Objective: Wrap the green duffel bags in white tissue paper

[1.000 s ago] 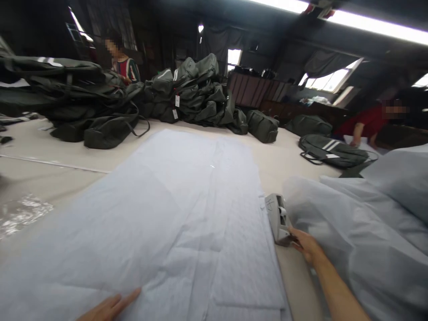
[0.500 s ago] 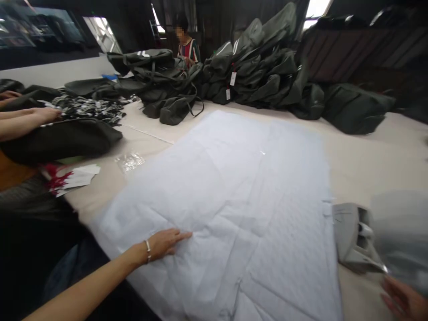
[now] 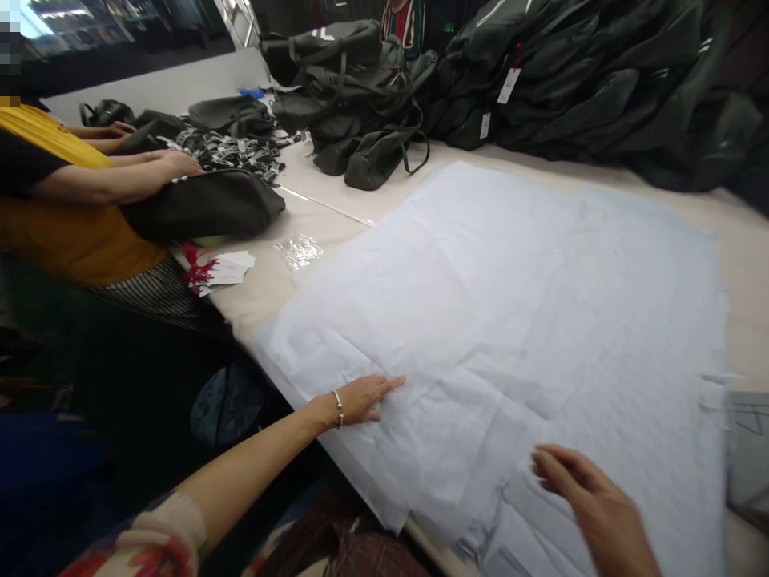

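Observation:
A pile of large, thin white sheets [image 3: 505,320], creased near the front corner, lies spread over the table. My left hand [image 3: 366,398], with a bracelet at the wrist, rests on the pile with its index finger stretched out and nothing gripped. Over the right front part of the sheets is my right hand [image 3: 585,493], its thumb and fingers pressed together. Whatever may be between those fingertips is too small to make out. At the right edge, a grey object [image 3: 748,449] is partly cut off beside the pile.
Dark bags [image 3: 384,156] are heaped along the back. At the left, a co-worker's hands [image 3: 174,164] are on a dark bag [image 3: 210,204]. White tags with red strings [image 3: 228,268] and clear plastic [image 3: 299,250] lie near the left table edge.
My right hand has moved left from beside the grey object to over the sheets. My left hand stays on the pile. The view has turned left, showing more of the co-worker.

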### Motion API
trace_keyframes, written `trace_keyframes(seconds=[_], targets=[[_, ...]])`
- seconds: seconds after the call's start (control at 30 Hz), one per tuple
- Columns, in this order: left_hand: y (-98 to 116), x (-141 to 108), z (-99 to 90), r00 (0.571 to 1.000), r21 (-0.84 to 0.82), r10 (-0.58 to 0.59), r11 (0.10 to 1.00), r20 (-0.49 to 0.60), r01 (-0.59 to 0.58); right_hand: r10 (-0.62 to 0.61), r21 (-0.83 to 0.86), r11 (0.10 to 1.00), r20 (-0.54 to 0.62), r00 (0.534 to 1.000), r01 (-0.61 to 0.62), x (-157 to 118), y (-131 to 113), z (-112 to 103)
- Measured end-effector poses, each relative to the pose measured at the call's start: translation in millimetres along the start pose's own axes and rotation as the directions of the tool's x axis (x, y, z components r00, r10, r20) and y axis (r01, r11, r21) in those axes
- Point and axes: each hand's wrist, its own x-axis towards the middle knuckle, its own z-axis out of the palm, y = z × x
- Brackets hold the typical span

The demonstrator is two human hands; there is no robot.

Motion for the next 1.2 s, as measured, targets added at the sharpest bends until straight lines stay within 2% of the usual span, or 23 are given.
trace_keyframes(seconds=[0.07,0.13,0.17,0.23,0.3,0.43,0.5,0.6,0.7,0.8,0.9,0.97,1.03,1.1,1.13,1.17,1.2], targets=[[-1.3,-1.2,1.2,1.000,0.009,0.023,1.000,-0.010,-0.023,-0.030,0.084,0.996,0.272,0.962,0.007,-20.3,-30.4,72.9],[-3.2,-1.7,2.7,0.999,0.028,0.048,0.998,-0.012,-0.048,-0.057,0.120,0.993,0.451,0.891,0.003,-35.8,-50.1,136.0],[-4.5,-1.9,3.5,0.998,0.038,0.063,0.997,-0.011,-0.063,-0.058,0.106,0.994,0.507,0.860,0.005,-40.9,-54.9,160.3],[-7.6,-2.3,5.0,0.995,0.057,0.098,0.994,-0.007,-0.098,-0.047,0.043,0.999,0.556,0.830,0.028,-45.3,-55.5,193.0],[-10.9,-2.7,6.2,0.991,0.075,0.133,0.988,-0.002,-0.132,-0.026,-0.047,0.997,0.541,0.841,0.061,-43.6,-49.0,209.7],[-15.5,-2.4,7.8,0.984,0.106,0.179,0.978,-0.001,-0.178,-0.001,-0.265,0.956,0.425,0.905,0.125,-33.3,-35.5,226.0],[-16.4,-2.0,8.9,0.981,0.119,0.192,0.975,-0.007,-0.190,-0.023,-0.397,0.902,0.351,0.936,0.171,-29.6,-32.9,232.7],[-16.9,-2.1,10.3,0.979,0.134,0.203,0.971,-0.016,-0.199,-0.065,-0.563,0.796,0.286,0.956,0.222,-27.7,-33.8,237.4],[-16.2,-2.7,10.1,0.978,0.141,0.206,0.969,-0.017,-0.201,-0.058,-0.669,0.706,0.273,0.960,0.233,-28.3,-37.2,233.2],[-14.8,-3.1,8.4,0.980,0.146,0.200,0.969,-0.008,-0.197,-0.047,-0.718,0.655,0.270,0.962,0.234,-31.3,-39.0,226.4],[-13.7,-3.3,6.9,0.983,0.149,0.181,0.972,0.001,-0.179,-0.047,-0.724,0.653,0.253,0.966,0.221,-36.4,-35.5,214.8],[-13.2,-3.7,6.0,0.987,0.147,0.159,0.976,0.007,-0.158,-0.043,-0.712,0.674,0.231,0.972,0.199,-38.7,-28.2,193.8],[-11.8,-4.5,4.3,0.990,0.143,0.137,0.980,0.015,-0.138,-0.033,-0.690,0.704,0.204,0.978,0.168,-36.6,-16.5,154.2],[-8.2,-5.6,1.6,0.993,0.140,0.118,0.983,0.025,-0.121,-0.026,-0.646,0.756,0.127,0.992,0.102,-28.8,-1.7,95.2],[-5.5,-6.1,0.0,0.994,0.141,0.108,0.984,0.028,-0.111,-0.024,-0.607,0.794,0.050,0.998,0.050,-23.3,5.9,60.1],[-2.6,-6.5,-1.6,0.995,0.143,0.096,0.985,0.031,-0.100,-0.031,-0.529,0.848,-0.077,0.997,-0.015,-17.5,13.1,23.1],[0.2,-6.6,-3.1,0.996,0.148,0.083,0.985,0.033,-0.087,-0.043,-0.450,0.891,-0.215,0.976,-0.060,-11.7,19.5,-14.2]])
